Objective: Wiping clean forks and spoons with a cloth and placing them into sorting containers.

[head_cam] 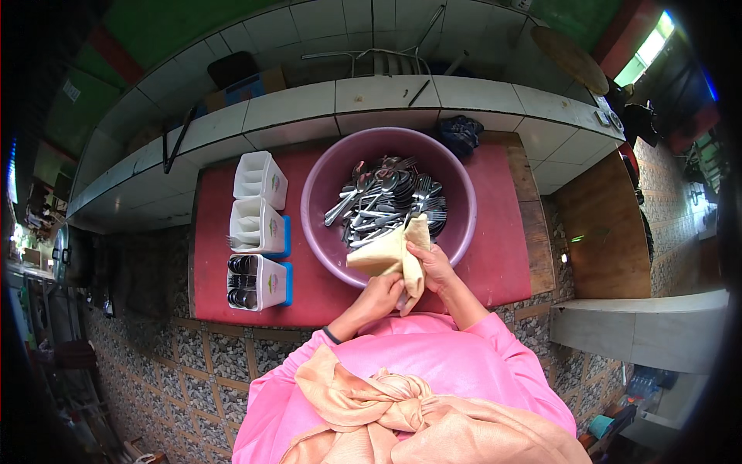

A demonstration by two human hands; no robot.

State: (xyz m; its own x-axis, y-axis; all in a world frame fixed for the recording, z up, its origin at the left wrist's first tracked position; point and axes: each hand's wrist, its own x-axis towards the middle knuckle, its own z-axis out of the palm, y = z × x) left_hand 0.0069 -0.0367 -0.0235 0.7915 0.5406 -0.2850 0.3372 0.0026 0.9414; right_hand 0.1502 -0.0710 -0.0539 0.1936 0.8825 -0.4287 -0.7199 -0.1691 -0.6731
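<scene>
A pale yellow cloth (379,252) is bunched between my two hands at the near rim of a large purple plastic basin (311,217). My right hand (436,268) pinches an upright fold of it, and my left hand (379,297) grips its lower edge. Whether cutlery is wrapped inside cannot be seen. Stainless steel spoons and forks (394,194) lie heaped in the basin. To the left stand three white plastic cutlery holders with compartments. Spoons fill much of the nearest holder (271,284); a fork pokes from the middle holder (269,229). The farthest holder (272,182) shows no cutlery.
The basin and holders stand on a red-topped table (498,232) with a wooden right edge. Behind it runs a white tiled ledge (382,95). A dark crumpled cloth or bag (461,134) touches the basin's back right. A wooden panel (603,238) stands farther right.
</scene>
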